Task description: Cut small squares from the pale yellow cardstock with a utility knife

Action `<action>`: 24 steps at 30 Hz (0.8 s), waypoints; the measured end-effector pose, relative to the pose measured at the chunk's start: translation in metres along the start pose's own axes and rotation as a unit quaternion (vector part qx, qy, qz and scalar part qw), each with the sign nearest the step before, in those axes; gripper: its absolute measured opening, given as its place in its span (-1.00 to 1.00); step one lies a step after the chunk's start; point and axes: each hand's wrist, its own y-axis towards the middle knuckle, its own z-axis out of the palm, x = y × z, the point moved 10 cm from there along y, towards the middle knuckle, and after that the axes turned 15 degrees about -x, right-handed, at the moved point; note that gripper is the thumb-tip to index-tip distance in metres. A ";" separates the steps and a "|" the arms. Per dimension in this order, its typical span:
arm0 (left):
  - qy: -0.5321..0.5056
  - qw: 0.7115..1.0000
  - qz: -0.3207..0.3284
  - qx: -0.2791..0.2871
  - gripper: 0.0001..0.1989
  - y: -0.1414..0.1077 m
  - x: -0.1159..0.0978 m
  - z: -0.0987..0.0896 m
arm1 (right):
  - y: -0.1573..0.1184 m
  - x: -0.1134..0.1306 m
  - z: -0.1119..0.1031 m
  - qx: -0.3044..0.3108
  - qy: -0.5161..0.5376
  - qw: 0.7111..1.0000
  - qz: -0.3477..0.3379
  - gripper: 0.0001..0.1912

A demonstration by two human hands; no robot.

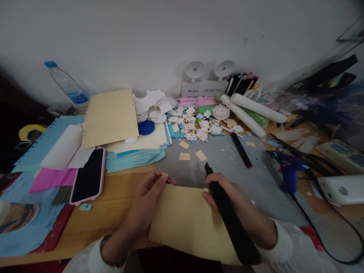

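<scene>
Holding the top left corner of a tan sheet (pixel 184 218) between thumb and fingertips, the left hand (pixel 152 191) is nearly closed, its other fingers curled. The right hand (pixel 231 197) is partly closed around a black cutter (pixel 230 220), with its thumb at the sheet's top right part. The cutter's tip points away from the person, and its body slants across the sheet's right side. The sheet lies at the near edge of the desk (pixel 105 212), partly over a grey mat (pixel 187 167). Just beyond the hands, three small tan pieces (pixel 184 156) lie on the mat, with a heap of small paper cutouts (pixel 190 123) behind them. A black marker (pixel 241 149) lies right of the pieces, and a blue glue gun (pixel 290 170) sits farther right.
</scene>
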 end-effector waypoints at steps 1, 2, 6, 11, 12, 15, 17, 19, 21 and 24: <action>-0.011 1.000 -0.017 0.003 -0.63 -0.001 0.004 0.001 | -0.001 0.001 -0.001 -0.005 -0.003 1.000 -0.005 -0.74; -0.022 0.999 -0.034 0.006 -0.63 -0.002 0.007 0.001 | -0.002 0.003 -0.002 -0.007 -0.004 1.000 -0.009 -0.76; -0.053 0.996 -0.074 0.010 -0.62 -0.005 0.014 0.004 | -0.007 0.006 -0.005 0.008 -0.018 1.000 -0.002 -0.84; -0.074 0.992 -0.100 0.012 -0.61 -0.004 0.015 0.008 | -0.012 0.011 -0.010 0.009 -0.027 0.999 -0.017 -0.86; -0.077 0.991 -0.105 0.012 -0.61 -0.004 0.016 0.009 | -0.013 0.011 -0.010 0.010 -0.029 0.999 -0.023 -0.87; -0.082 0.989 -0.125 0.013 -0.62 -0.005 0.019 0.011 | -0.012 0.013 -0.008 0.018 -0.036 0.998 -0.048 -0.88; -0.079 0.986 -0.148 0.020 -0.64 -0.007 0.022 0.011 | -0.011 0.017 -0.007 0.023 -0.035 0.996 -0.075 -0.88; -0.068 0.980 -0.183 0.042 -0.66 -0.012 0.025 0.012 | -0.010 0.022 -0.008 0.022 -0.034 0.994 -0.102 -0.89; -0.063 0.969 -0.222 0.085 -0.60 -0.020 0.028 0.014 | -0.009 0.024 -0.010 0.013 -0.035 0.993 -0.115 -0.90; -0.005 0.972 -0.201 0.120 -0.47 -0.023 0.027 0.009 | -0.007 0.023 -0.015 -0.009 -0.042 0.993 -0.113 -0.90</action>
